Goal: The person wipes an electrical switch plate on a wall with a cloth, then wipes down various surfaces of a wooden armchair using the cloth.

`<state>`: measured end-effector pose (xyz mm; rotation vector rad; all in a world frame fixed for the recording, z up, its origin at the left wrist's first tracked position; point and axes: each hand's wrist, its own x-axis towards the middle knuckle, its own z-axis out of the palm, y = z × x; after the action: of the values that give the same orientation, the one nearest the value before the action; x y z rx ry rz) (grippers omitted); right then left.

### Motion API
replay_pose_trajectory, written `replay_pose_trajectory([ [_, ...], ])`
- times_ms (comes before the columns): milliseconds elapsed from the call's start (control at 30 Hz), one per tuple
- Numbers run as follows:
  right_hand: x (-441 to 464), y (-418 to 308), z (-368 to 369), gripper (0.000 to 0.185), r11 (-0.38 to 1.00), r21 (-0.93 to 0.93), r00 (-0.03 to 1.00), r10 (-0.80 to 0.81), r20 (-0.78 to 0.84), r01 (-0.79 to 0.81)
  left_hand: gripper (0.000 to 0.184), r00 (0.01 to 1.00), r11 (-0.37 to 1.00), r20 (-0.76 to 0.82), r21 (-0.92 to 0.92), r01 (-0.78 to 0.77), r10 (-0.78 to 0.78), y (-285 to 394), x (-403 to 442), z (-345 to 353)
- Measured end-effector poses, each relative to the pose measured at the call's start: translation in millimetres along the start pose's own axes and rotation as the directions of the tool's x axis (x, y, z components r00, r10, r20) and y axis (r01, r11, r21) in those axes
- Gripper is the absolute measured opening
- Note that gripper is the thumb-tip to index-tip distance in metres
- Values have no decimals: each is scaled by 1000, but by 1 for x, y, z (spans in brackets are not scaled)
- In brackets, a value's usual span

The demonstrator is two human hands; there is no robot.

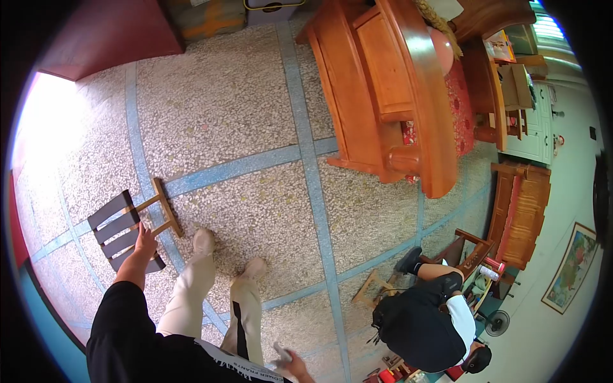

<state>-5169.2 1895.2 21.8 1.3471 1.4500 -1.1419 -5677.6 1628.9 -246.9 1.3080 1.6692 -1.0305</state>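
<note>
My left hand [145, 241] is closed on the edge of a small wooden stool [121, 220] with dark seat slats and lighter brown legs. The stool is to the left of my feet, its legs pointing away to the right; whether it touches the floor I cannot tell. Low in the view, near my waist, my right hand [295, 366] is closed around a crumpled whitish thing [280, 353], perhaps cloth or paper. Part of that hand is cut off by the lower edge.
A large wooden cabinet-like piece [357, 83] stands ahead on the speckled floor [223, 115]. At right, a person in dark clothes [421, 325] sits bent over beside a low wooden stool [372, 290] and a cluttered table. A wooden bench [520, 217] lines the wall.
</note>
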Motion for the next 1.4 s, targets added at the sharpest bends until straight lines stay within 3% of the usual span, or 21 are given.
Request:
replay_pose_trajectory([
  [67, 38, -27, -60, 56, 895, 12, 877, -433, -208, 445, 26, 998, 999, 59, 35, -23, 21, -4, 3, -11],
  [100, 43, -69, -103, 53, 844, -97, 771, -524, -362, 528, 26, 999, 999, 44, 43, -32, 30, -9, 7, -15],
  [167, 35, -181, -200, 39, 803, 389, 838, -233, -493, 452, 28, 999, 994, -38, 110, 18, -14, -22, 25, -19],
  [200, 25, -212, -248, 40, 736, -433, 441, -665, -602, 520, 29, 1000, 999, -8, 35, 12, -12, -33, 33, -38],
  [267, 13, -279, -329, 36, 563, -733, 79, -810, -581, 381, 30, 995, 999, 96, -30, 34, -31, -51, 36, -110],
  [333, 6, -347, -385, 49, 595, -777, -28, -790, -613, 206, 32, 991, 988, 100, -122, 98, -86, -54, 45, -171],
  [467, 58, -434, -464, 53, 540, -837, 62, -841, -537, 90, 30, 986, 991, -154, -121, 50, -69, -32, 84, -246],
  [533, 98, -446, -470, 59, 512, -845, 106, -842, -529, -151, 29, 977, 999, -214, -50, 4, -14, -24, 85, -304],
  [567, 104, -448, -469, 60, 535, -843, 49, -842, -537, -57, 29, 983, 999, -181, -46, 5, -14, -20, 87, -330],
  [633, 108, -444, -468, 61, 526, -850, 27, -849, -527, -35, 25, 925, 993, -380, -105, -59, 15, -19, 84, -373],
  [767, 106, -446, -470, 62, 536, -844, 14, -844, -536, 20, 25, 939, 994, -340, -74, -86, 56, -13, 108, -431],
  [833, 105, -446, -468, 63, 531, -847, 15, -848, -530, 39, 27, 766, 1000, -642, -19, -20, 3, -9, 108, -441],
  [867, 105, -448, -468, 63, 530, -847, 21, -848, -530, 45, 27, 772, 1000, -636, -19, -21, 4, -3, 107, -436],
  [933, 104, -447, -468, 63, 530, -846, 32, -848, -529, 61, 25, 592, 966, -794, -22, -256, 139, 20, 93, -400],
  [967, 103, -448, -467, 63, 534, -844, 34, -846, -533, 56, 20, 809, 921, -569, -219, -323, 148, 40, 88, -369],
  [1033, 103, -448, -465, 63, 536, -840, 27, -844, -536, 87, 20, 912, 882, -109, -231, -411, 396, 43, -2, -351],
  [1067, 104, -448, -465, 62, 539, -836, 18, -841, -540, 101, 21, 658, 639, 94, 170, -750, 747, 103, 37, -224],
  [1100, 105, -448, -464, 62, 537, -835, 7, -841, -540, 122, 24, 254, 131, 276, 396, -909, 927, 149, 61, -129],
  [1133, 106, -449, -464, 63, 536, -834, -1, -841, -541, 132, 25, 564, 580, 137, -129, -805, 814, 120, 1, -163],
  [1167, 106, -449, -463, 63, 538, -831, -4, -839, -544, 140, 26, 715, 661, 73, -454, -597, 695, 89, -48, -224],
  [1400, 106, -448, -460, 60, 561, -795, 7, -818, -575, 232, 36, 837, 362, -86, -874, -324, 541, 66, -129, -351],
])
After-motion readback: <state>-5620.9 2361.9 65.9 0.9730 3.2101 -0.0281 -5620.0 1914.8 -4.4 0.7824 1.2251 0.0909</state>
